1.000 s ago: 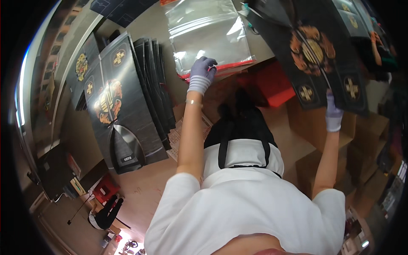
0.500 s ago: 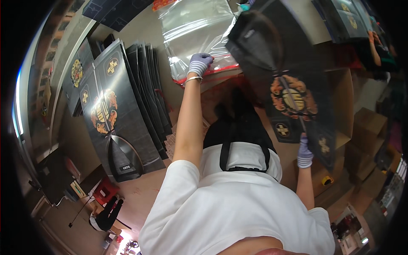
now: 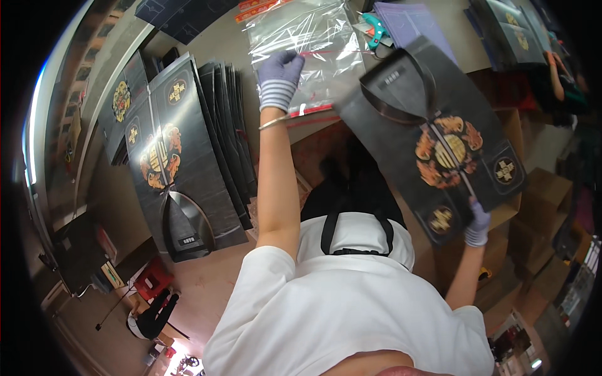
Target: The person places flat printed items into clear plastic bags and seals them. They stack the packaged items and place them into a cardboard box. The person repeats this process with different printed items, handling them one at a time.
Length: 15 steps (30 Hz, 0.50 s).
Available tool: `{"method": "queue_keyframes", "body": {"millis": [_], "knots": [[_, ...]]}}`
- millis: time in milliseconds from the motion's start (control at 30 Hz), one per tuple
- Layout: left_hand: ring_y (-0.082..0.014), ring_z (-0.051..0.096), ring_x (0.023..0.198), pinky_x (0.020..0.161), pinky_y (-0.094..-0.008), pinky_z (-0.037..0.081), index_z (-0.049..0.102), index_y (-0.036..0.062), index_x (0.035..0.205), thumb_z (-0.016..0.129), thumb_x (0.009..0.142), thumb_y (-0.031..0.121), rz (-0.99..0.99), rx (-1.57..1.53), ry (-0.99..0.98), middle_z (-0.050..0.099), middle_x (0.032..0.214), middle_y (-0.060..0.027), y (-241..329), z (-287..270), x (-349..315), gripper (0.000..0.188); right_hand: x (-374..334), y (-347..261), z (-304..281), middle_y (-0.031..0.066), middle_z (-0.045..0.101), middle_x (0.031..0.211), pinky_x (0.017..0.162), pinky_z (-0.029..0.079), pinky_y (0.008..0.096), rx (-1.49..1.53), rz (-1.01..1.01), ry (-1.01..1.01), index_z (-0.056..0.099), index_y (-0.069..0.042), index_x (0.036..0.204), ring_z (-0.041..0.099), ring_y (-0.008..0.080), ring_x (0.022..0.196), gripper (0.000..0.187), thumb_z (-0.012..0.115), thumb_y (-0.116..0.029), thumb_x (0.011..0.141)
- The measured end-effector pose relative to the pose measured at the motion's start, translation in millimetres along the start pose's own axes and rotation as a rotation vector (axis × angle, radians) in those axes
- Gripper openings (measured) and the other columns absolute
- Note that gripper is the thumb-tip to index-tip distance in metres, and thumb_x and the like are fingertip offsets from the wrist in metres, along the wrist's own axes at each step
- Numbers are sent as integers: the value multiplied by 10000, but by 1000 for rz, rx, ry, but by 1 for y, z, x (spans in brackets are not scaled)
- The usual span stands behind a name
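My left hand (image 3: 279, 78), in a purple glove with a striped cuff, is pinched closed on the red-edged mouth of a clear plastic bag (image 3: 338, 78). That bag lies over other clear bags on the table, its edge pulled up at my fingers. My right hand (image 3: 478, 225), gloved the same way, grips the lower edge of a black paper gift bag (image 3: 401, 135). The gift bag is tilted, handle end away from me, and bears a gold-and-orange round emblem. Its upper left corner is close to the plastic bags; I cannot tell whether they touch.
Several more black gift bags (image 3: 182, 156) stand in a row at the left. Beyond the held bag are a teal glue gun (image 3: 375, 31) and purple sheets (image 3: 417, 28). Cardboard boxes (image 3: 542, 194) are at the right. Another person's hand (image 3: 555, 72) shows at the far right.
My left hand has moved away from me and slightly left, drawing up the plastic bag's red edge. The gift bag has turned and shifted right with my right hand, uncovering the glue gun.
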<state>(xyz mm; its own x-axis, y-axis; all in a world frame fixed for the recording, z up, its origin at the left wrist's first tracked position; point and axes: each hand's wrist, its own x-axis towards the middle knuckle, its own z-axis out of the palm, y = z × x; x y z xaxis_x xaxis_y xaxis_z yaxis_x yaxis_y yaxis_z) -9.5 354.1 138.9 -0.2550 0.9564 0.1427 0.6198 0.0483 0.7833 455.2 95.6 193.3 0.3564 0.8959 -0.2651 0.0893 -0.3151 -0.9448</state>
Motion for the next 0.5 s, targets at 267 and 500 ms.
{"method": "queue_keyframes", "body": {"millis": [267,500], "knots": [[-268,597,840,781,-331,455,662,49,843,656,721,270,95,213,-200,634,866,-116,-8,14,-37,253,-18,-11,28,40,571,1061,857,387,249,63,259,-267,525,-24,1125,517,135,969,431,610,-124,715],[-297,519,937,827,-399,400,594,107,818,741,610,307,169,431,-274,568,962,-93,-2,21,-76,324,9,32,76,31,576,1010,811,425,267,217,255,-203,533,-28,1111,527,137,884,426,666,-145,724]]}}
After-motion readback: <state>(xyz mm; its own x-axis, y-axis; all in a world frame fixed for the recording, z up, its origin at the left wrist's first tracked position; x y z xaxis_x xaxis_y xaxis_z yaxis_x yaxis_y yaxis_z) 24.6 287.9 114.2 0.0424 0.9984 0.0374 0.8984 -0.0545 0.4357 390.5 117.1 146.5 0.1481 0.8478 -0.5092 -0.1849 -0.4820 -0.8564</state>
